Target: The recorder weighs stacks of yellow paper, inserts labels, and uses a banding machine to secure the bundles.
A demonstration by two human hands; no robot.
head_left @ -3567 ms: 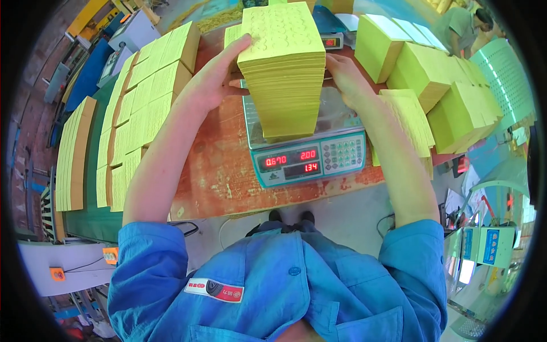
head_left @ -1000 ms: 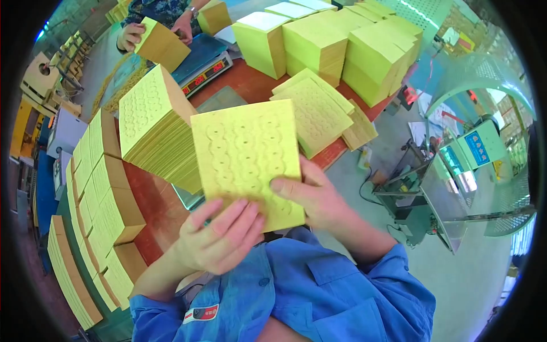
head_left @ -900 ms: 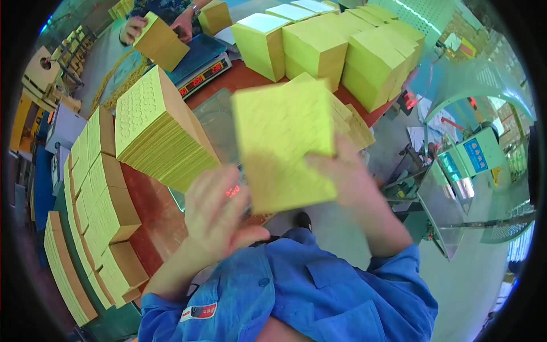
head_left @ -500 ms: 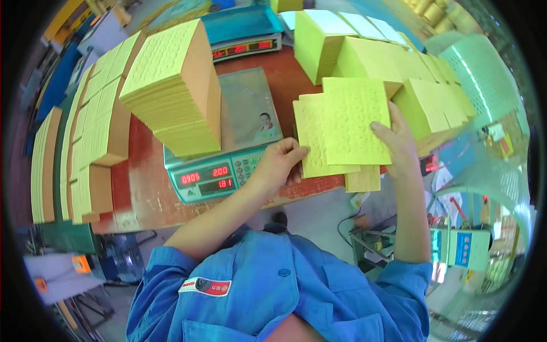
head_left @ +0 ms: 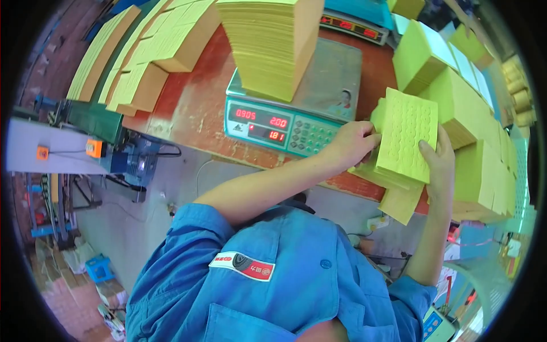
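Several yellow card sheets (head_left: 407,137) with rows of round embossed marks are between my hands, over the table's front right edge. My right hand (head_left: 440,162) grips their right edge, thumb on the top sheet and fingers underneath. My left hand (head_left: 358,146) is closed at the left edge, thumb and forefinger pinched on the sheets; its other fingertips are hidden. One narrow sheet (head_left: 397,205) hangs out below the rest. Left of my hands, a tall stack of yellow sheets (head_left: 268,51) stands on a green digital scale (head_left: 259,125) with lit red digits.
More stacks of yellow sheets (head_left: 476,165) stand close to the right of my hand, and others (head_left: 188,37) fill the table's left side. A second scale (head_left: 353,23) sits behind. The red worn tabletop (head_left: 191,105) ends in front of me, above a grey floor.
The whole view has turned, so the table and stacks appear shifted right and tilted. My hands stay on the sheets, which are now drawn closer together, with the left hand nearer the top sheet.
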